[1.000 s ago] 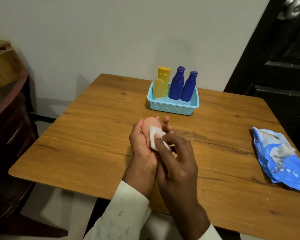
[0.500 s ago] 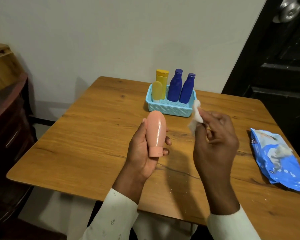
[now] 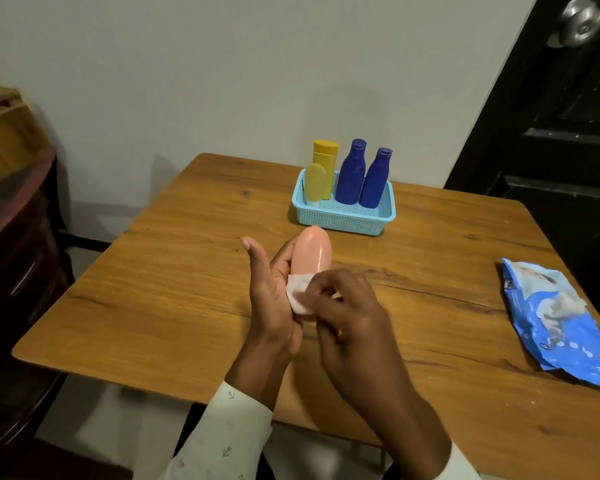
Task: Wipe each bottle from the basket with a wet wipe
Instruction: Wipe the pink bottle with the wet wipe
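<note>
A peach-pink bottle [image 3: 312,251] stands out of my left hand [image 3: 271,299], which grips it from the left above the table's middle, its rounded end pointing away. My right hand [image 3: 347,317] presses a folded white wet wipe [image 3: 298,295] against the bottle's lower part, hiding the cap end. Behind them, a light blue basket [image 3: 343,220] holds a tall yellow bottle [image 3: 324,161], a small yellow tube [image 3: 314,183] and two dark blue bottles [image 3: 351,171] [image 3: 374,178], all upright.
A blue pack of wet wipes [image 3: 561,323] lies at the right edge of the wooden table [image 3: 174,271]. A dark wooden cabinet [image 3: 14,254] stands to the left, a black door [image 3: 551,116] to the right behind the table.
My right hand was lifted away to the right with the wipe half a second ago; it has come back and pressed the wipe onto the pink bottle's lower part.
</note>
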